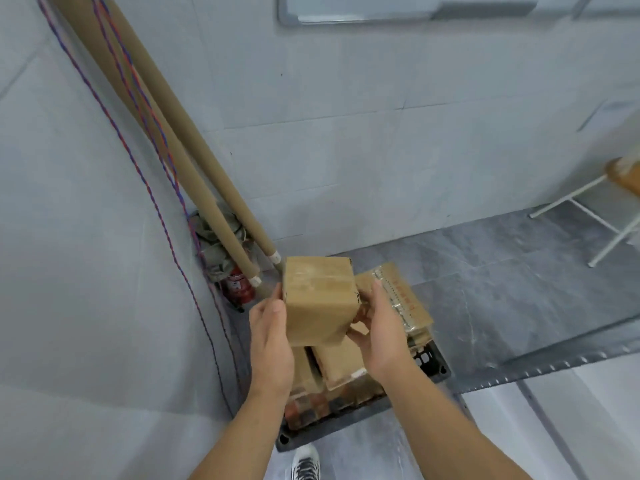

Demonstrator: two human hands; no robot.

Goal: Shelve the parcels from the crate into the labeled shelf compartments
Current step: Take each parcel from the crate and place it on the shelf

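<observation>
Both hands gripping a taped brown cardboard parcel (pixel 318 299), left hand (pixel 270 344) and right hand (pixel 379 337) on opposite sides, above a dark plastic crate (pixel 433 362) of more brown parcels (pixel 341 362)

Your box (pixel 318 299) covers the far end of the crate (pixel 433 362), so the parcels beneath show only in part. Your left hand (pixel 270 344) has its fingers lost behind the box. The red print on the flat parcel (pixel 405 296) at the crate's right side is too blurred to read. Just this side of the crate, your shoe (pixel 306 462) runs off the bottom edge. Well right of the crate, the stool (pixel 595 209) is cut by the frame.
</observation>
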